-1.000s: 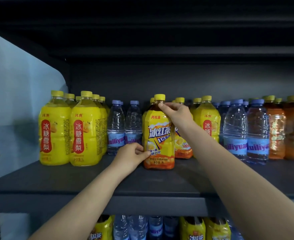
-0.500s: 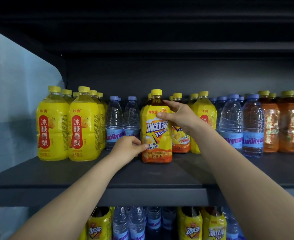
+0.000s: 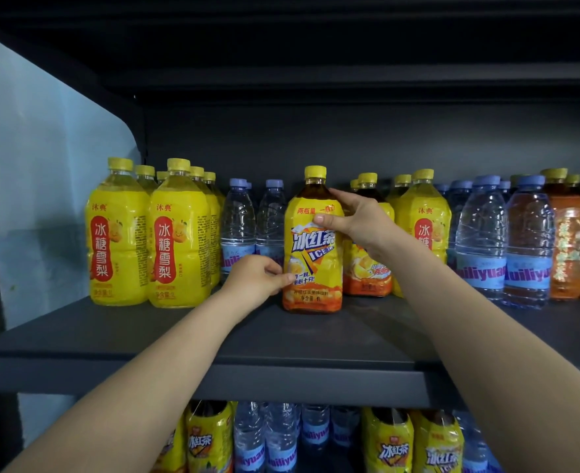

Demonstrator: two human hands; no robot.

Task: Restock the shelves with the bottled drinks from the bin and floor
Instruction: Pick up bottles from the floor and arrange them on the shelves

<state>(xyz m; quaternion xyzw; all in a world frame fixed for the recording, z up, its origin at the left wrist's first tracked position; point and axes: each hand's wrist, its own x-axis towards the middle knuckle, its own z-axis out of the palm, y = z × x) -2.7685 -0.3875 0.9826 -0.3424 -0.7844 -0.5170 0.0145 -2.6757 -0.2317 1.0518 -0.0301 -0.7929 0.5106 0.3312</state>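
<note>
Our bare forearms reach forward. Our left hand (image 3: 257,278) pinches the yellow-labelled plastic tea bottle (image 3: 312,254) low; our right hand (image 3: 356,220) grips its shoulder.

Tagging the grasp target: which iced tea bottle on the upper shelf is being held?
The front iced tea bottle, forward of the row: left hand on its lower label, right hand gripping its shoulder. The other iced tea bottles stand behind it.

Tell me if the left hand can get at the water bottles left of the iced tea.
Probably yes: the left hand sits just in front of the water bottles, nothing between, but it must first release the iced tea.
</note>
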